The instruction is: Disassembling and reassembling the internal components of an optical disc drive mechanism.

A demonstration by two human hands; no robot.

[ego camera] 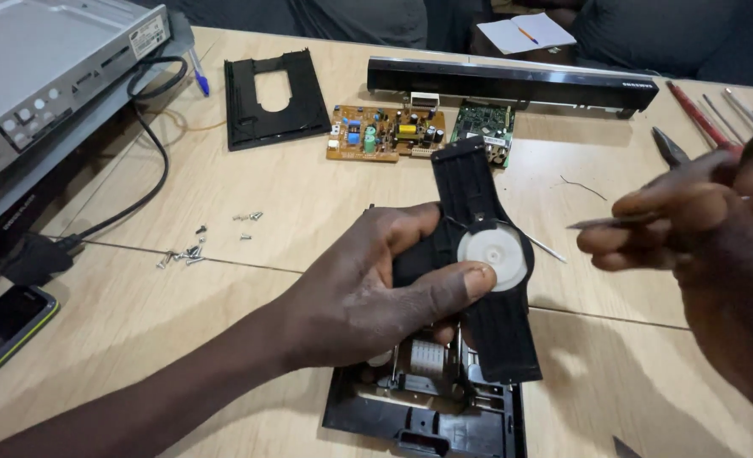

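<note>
The left hand (368, 293) grips a long black plastic bracket (487, 263), thumb pressed beside the white round disc (492, 256) set in its middle, and holds it tilted above a black drive tray frame (431, 407) that lies on the counter (223, 203) at the near edge. The right hand (699, 225) is closed around a thin metal tool (601, 223) whose flat tip points toward the bracket, a short way off and not touching it. Behind the bracket lie a tan circuit board (385, 133) and a smaller green circuit board (484, 127), side by side, with a long black front panel (512, 85) just beyond them. To their left rests a black plastic cover plate (274, 97) with a cut-out. A scatter of small screws (194, 248) sits on the counter left of the left hand. A grey player casing (54, 76) stands at the far left, a black cable (151, 161) curling from it, and a phone (3, 331) lies below it. Red-handled screwdrivers (703, 119) lie at the far right.
</note>
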